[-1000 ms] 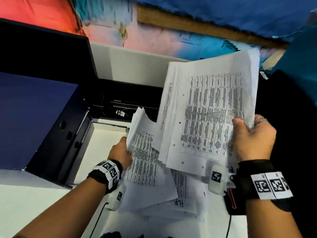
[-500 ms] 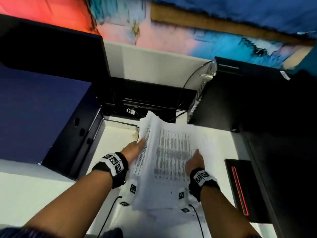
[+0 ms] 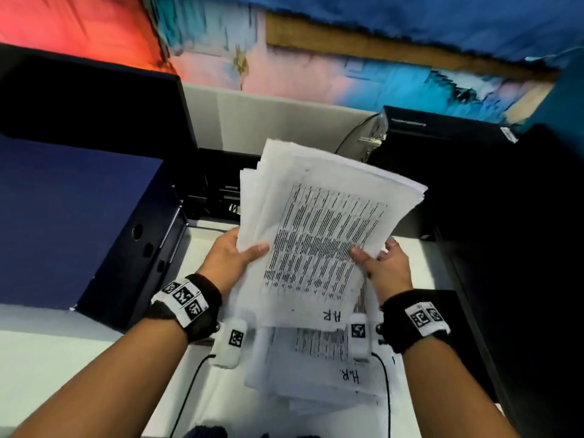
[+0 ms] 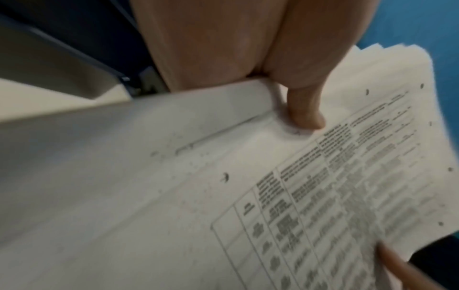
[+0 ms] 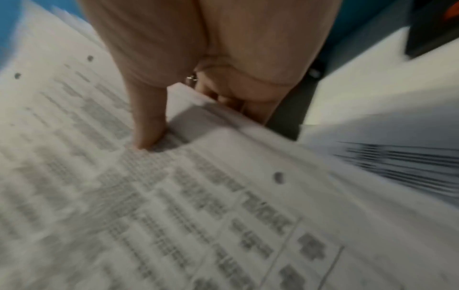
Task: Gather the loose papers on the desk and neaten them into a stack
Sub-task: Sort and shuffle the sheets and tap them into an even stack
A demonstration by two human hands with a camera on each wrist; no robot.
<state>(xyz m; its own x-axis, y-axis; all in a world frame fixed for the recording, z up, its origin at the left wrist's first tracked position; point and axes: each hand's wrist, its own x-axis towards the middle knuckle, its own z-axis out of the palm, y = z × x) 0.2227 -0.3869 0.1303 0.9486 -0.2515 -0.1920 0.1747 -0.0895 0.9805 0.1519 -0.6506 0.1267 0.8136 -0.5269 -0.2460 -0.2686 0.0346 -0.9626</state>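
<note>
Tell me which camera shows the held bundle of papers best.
The head view: the whole bundle of papers shows, gripped at both sides. The left wrist and right wrist views show only blurred close-ups of its printed top sheet.

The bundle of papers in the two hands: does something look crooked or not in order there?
Yes. The bundle, gripped by the left hand and the right hand, is uneven: its far edges fan out in steps instead of lining up. More printed sheets lie askew on the desk beneath.
</note>
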